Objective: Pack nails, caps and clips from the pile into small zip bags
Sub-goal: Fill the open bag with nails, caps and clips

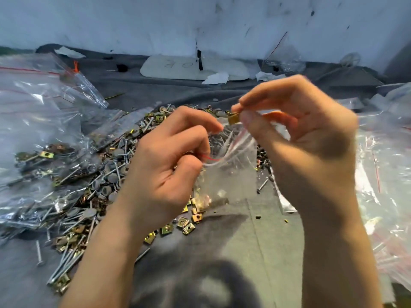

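The left hand pinches one lip of a single small zip bag between curled thumb and forefinger, right at its thin red seal line. The bag is clear, crinkled film, hanging below the fingers with its mouth pulled open; a few brass-coloured pieces lie at its bottom, too blurred to count. The right hand pinches one clip, a small folded square of yellowish plated metal, between thumb tip and forefinger tip just above the bag's mouth, its other fingers loosely bent. Beyond and beneath the left fingers spreads the pile: long slim steel nails, flat round grey caps and square gilt clips, too many to count, on grey cloth.
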The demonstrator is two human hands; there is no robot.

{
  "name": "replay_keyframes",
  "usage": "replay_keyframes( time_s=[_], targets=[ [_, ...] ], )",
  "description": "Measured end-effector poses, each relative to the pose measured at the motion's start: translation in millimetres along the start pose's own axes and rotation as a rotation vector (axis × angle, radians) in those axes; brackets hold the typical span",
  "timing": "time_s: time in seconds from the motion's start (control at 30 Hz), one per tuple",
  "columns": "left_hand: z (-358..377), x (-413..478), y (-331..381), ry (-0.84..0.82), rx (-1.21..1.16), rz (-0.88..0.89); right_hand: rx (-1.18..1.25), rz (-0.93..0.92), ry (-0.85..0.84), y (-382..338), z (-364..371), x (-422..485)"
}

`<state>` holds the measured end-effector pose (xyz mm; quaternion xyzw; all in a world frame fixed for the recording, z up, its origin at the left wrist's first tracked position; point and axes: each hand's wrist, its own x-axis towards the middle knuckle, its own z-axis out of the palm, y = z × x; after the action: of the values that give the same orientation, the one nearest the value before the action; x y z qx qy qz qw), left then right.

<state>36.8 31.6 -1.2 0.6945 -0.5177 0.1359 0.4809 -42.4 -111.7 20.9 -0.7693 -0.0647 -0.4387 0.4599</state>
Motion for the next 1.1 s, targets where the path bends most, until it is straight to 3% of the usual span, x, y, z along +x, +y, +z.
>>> replay_keyframes(
  time_s=[0.13, 0.3, 0.47, 0.6, 0.67, 0.77, 0.93, 1.03, 1.1],
  targets=[
    [-2.0, 0.0, 1.3, 0.002, 0.007, 0.015, -0.041, 0.072, -0.04, 0.6, -3.7, -3.4],
    [-4.9, -1.3, 0.5, 0.014, 0.016, -0.016, 0.018, 0.126, 0.064, 4.6, -13.9, -1.3],
    [-7.0, -1.9, 0.0, 0.027, 0.004, -0.035, -0.116, 0.239, 0.159, 42.9, -17.4, -1.1],
    [-9.1, -2.3, -2.9, 0.033, -0.006, -0.064, -0.436, 0.603, -0.125, 90.5, -3.6, -13.4],
    [-10.7, -2.8, -4.9, 0.041, -0.004, -0.071, -0.548, 0.668, -0.3, 102.9, 3.6, -20.0],
    [-12.9, -3.7, -7.9, 0.061, -0.013, -0.101, -0.612, 0.668, -0.412, 106.9, 11.5, -23.0],
    [-13.4, -3.8, -9.5, 0.068, -0.014, -0.122, -0.694, 0.659, -0.442, 110.6, 14.5, -24.1],
    [-12.6, -3.3, -8.8, 0.057, -0.02, -0.109, -0.618, 0.615, -0.366, 106.8, 10.4, -22.3],
    [-11.1, -2.5, -6.6, 0.039, -0.005, -0.081, -0.403, 0.593, -0.216, 96.2, 6.5, -17.2]
  ],
)
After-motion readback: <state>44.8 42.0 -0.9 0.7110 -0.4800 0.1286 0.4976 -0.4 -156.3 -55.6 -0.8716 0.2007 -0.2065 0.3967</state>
